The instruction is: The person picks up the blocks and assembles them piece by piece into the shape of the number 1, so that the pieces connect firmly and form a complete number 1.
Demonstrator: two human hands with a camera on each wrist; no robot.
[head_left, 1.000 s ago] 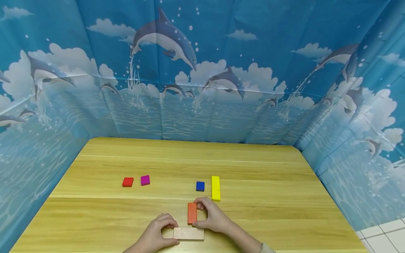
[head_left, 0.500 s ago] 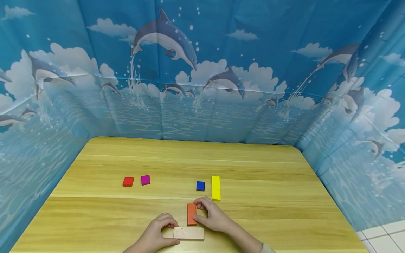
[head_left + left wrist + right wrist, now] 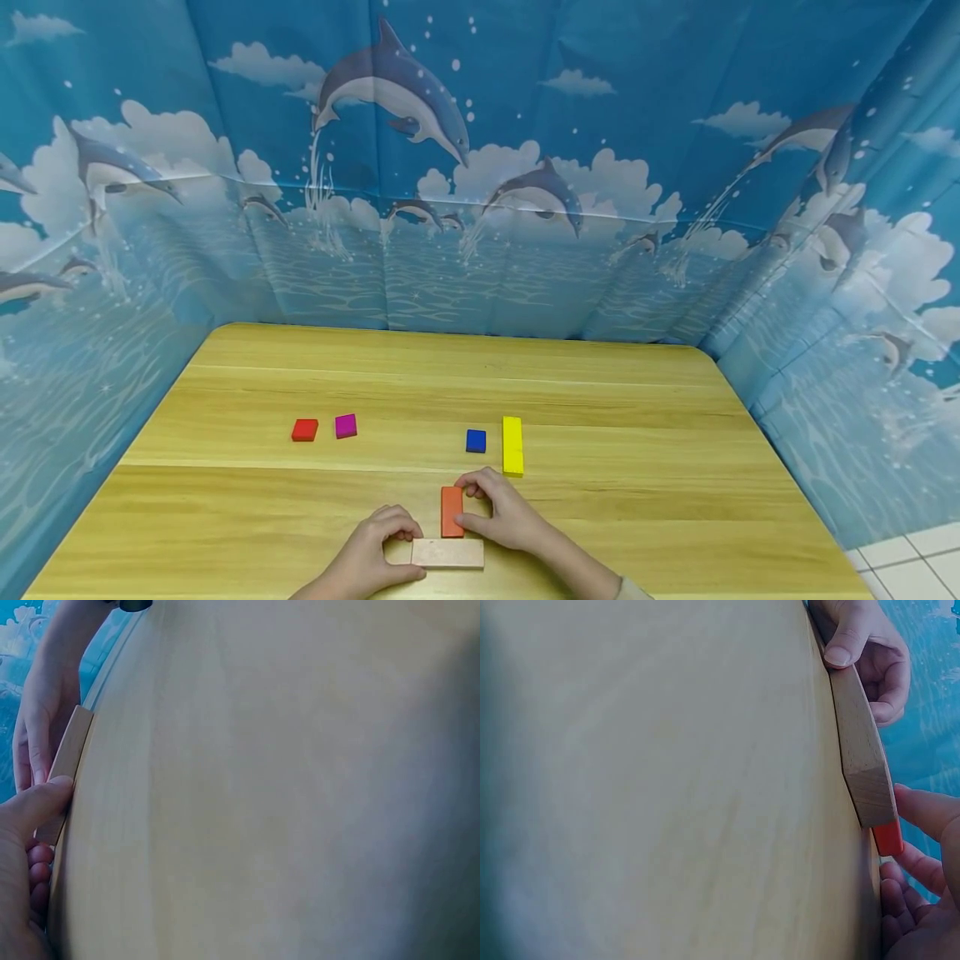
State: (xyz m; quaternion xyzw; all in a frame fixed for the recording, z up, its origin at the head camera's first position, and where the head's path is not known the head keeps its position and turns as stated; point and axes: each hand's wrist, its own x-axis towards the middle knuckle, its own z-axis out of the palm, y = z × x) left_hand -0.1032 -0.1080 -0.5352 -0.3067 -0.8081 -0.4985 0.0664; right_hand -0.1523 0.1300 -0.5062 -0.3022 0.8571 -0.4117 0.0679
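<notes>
Pale, softly grained table [image 3: 682,765] takes up most of the view, its edge running steeply down the right side. Along that edge lies a bare wooden block [image 3: 861,739]; the left hand [image 3: 877,652] has its grip at the upper end, thumb pressed on top. An orange block [image 3: 889,838] shows partly beyond the lower end, the right hand's [image 3: 941,919] fingertips close about it, with blue patterned cloth [image 3: 930,742] behind both hands

head view bright, even; wrist views dimmer, bluish, tabletop [image 3: 247,787] soft, dark blur along one side.
</notes>
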